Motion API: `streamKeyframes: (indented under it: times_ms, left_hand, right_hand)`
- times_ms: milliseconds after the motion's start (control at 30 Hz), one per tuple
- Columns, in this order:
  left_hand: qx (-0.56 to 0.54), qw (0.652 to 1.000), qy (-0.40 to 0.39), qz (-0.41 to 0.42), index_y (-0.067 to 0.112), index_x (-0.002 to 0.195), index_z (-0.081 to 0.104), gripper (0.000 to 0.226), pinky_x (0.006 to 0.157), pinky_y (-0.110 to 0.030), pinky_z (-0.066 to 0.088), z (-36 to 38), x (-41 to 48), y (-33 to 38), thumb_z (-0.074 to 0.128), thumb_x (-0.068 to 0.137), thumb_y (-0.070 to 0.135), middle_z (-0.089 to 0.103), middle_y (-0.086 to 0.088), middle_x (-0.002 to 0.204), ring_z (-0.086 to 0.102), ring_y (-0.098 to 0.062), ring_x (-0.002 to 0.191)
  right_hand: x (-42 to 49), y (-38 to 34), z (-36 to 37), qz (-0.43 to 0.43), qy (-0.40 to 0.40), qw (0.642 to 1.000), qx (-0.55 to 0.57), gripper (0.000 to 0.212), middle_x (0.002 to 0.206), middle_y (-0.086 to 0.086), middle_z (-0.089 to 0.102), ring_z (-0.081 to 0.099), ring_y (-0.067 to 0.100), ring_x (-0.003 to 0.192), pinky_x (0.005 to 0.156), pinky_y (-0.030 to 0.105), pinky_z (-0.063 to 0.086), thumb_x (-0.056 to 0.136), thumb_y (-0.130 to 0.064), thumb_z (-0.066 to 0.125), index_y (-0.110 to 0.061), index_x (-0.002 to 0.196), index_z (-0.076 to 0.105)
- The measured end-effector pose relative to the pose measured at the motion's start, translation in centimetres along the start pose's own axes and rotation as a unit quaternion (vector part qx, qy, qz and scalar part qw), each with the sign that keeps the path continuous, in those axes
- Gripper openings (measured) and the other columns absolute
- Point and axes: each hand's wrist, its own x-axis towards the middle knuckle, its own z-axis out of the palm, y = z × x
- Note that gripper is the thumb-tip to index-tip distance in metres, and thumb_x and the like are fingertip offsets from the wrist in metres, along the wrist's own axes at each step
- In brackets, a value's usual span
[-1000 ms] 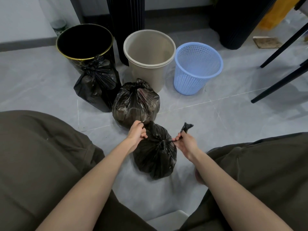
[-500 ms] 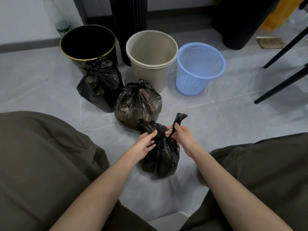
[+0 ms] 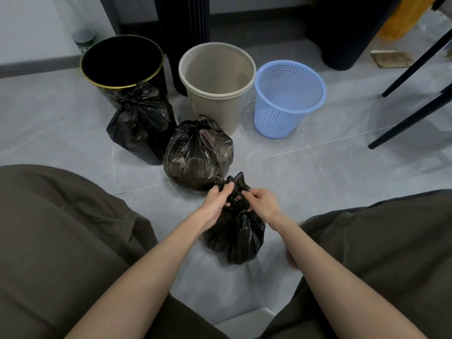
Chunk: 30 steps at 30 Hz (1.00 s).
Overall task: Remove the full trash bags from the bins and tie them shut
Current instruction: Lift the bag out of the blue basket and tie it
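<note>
On the grey floor [image 3: 318,172], between the person's knees and at 6 o'clock from a row of bins, sits the nearest black bag [image 3: 234,233]. Both hands are at its gathered neck. The left hand [image 3: 215,204] grips the bunched plastic from the 9 o'clock side, fingers curled into it. The right hand [image 3: 263,204] pinches the plastic from the 3 o'clock side. The end of the neck sticks up just past the fingers.

Just beside this bag, at its 11 o'clock, is a second black bag [image 3: 198,155], knotted at the top, with lumpy contents showing through the thin film. At 10 o'clock from that one, a third tied bag [image 3: 139,123] leans against a black bin [image 3: 122,62] with a gold rim. At that bin's 3 o'clock stand a beige bin [image 3: 215,111] and then a blue mesh basket [image 3: 278,118], both upright with bare insides showing. Dark chair legs [image 3: 415,113] slant across the floor at 2 o'clock.
</note>
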Motion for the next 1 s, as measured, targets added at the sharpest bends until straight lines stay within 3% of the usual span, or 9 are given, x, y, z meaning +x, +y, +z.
streamKeyframes:
  times_ms: [167,367,467,567,633,700,733,867,1000]
  left_hand:
    - [0.045,0.998,0.005,0.048,0.004,0.1,0.067,0.018,0.052,-0.01,0.043,-0.1,-0.2,-0.3,0.065,0.087,0.017,0.066,-0.002,0.076,0.061,0.0,0.058]
    - [-0.021,0.995,0.096,0.028,0.01,0.089,0.065,0.012,0.049,-0.014,0.042,-0.4,0.4,-0.6,0.057,0.093,0.018,0.062,0.0,0.076,0.055,-0.008,0.061]
    - [-0.049,0.992,0.111,0.018,0.011,0.08,0.063,0.019,0.044,-0.014,0.04,-0.8,0.5,-0.4,0.053,0.095,0.018,0.06,0.0,0.073,0.053,-0.001,0.046]
    - [-0.042,0.994,0.099,0.013,0.016,0.08,0.061,0.023,0.05,-0.02,0.033,-0.7,0.4,-0.1,0.046,0.098,0.019,0.063,-0.012,0.092,0.05,-0.006,0.053]
    - [-0.038,0.995,0.097,-0.001,0.009,0.1,0.06,0.026,0.053,-0.021,0.032,-0.3,0.1,0.2,0.037,0.101,0.021,0.055,-0.029,0.119,0.053,-0.016,0.069]
    - [0.011,0.996,0.086,0.002,-0.001,0.117,0.054,0.036,0.058,-0.019,0.038,-0.1,0.2,0.1,0.028,0.103,0.02,0.041,-0.035,0.136,0.056,-0.034,0.1]
    - [0.039,0.996,0.075,0.02,-0.001,0.114,0.055,0.036,0.062,-0.019,0.042,-0.2,0.1,0.0,0.026,0.103,0.019,0.046,-0.034,0.129,0.054,-0.034,0.103]
    - [0.154,0.985,-0.002,0.074,0.014,0.077,0.057,0.04,0.072,-0.025,0.043,-0.6,-0.6,1.0,0.028,0.103,0.021,0.046,-0.003,0.073,0.045,-0.01,0.066]
    - [0.352,0.92,-0.052,0.165,0.019,0.076,0.063,0.038,0.08,-0.03,0.038,-0.7,-0.4,3.1,0.034,0.1,0.021,0.062,-0.014,0.095,0.055,-0.022,0.092]
  right_hand:
    - [0.0,-0.1,0.3,-0.066,-0.046,0.989,-0.123,0.034,0.067,0.023,0.057,0.047,0.017,0.062,0.068,0.037,0.047,0.092,-0.023,0.056,0.008,0.078,0.064]
    - [-0.7,-0.3,-0.5,-0.012,-0.119,0.993,-0.019,0.011,0.061,-0.006,0.056,0.051,-0.001,0.053,0.056,0.011,0.038,0.09,-0.017,0.062,-0.018,0.079,0.062]
    - [-0.7,0.1,-0.9,0.009,-0.154,0.988,0.018,0.015,0.064,-0.01,0.061,0.055,-0.005,0.054,0.055,0.008,0.04,0.085,-0.01,0.068,-0.024,0.079,0.063]
    - [-0.2,0.7,-0.7,0.015,-0.128,0.989,0.067,0.011,0.071,-0.002,0.069,0.062,0.004,0.061,0.069,0.016,0.05,0.085,-0.008,0.067,-0.017,0.08,0.068]
    - [-0.1,0.9,-0.5,0.056,-0.077,0.983,0.154,0.008,0.072,0.003,0.068,0.057,0.001,0.049,0.063,0.012,0.052,0.087,-0.005,0.064,-0.007,0.081,0.068]
    - [-0.1,1.1,-0.1,0.089,-0.01,0.973,0.213,0.01,0.063,0.0,0.066,0.05,-0.001,0.04,0.054,0.01,0.05,0.088,-0.005,0.063,0.002,0.089,0.069]
    - [-0.2,1.3,0.1,0.1,0.016,0.972,0.213,0.012,0.057,-0.003,0.065,0.047,-0.001,0.038,0.051,0.01,0.048,0.088,-0.005,0.063,0.004,0.091,0.07]
    - [-0.2,1.9,0.3,0.079,0.058,0.99,0.101,0.018,0.054,-0.001,0.06,0.043,0.006,0.045,0.056,0.021,0.041,0.088,-0.016,0.065,-0.003,0.081,0.075]
    - [-0.8,1.7,0.5,-0.022,0.007,1.0,0.012,0.014,0.063,-0.002,0.064,0.052,0.002,0.059,0.062,0.016,0.043,0.087,-0.015,0.063,-0.015,0.087,0.077]
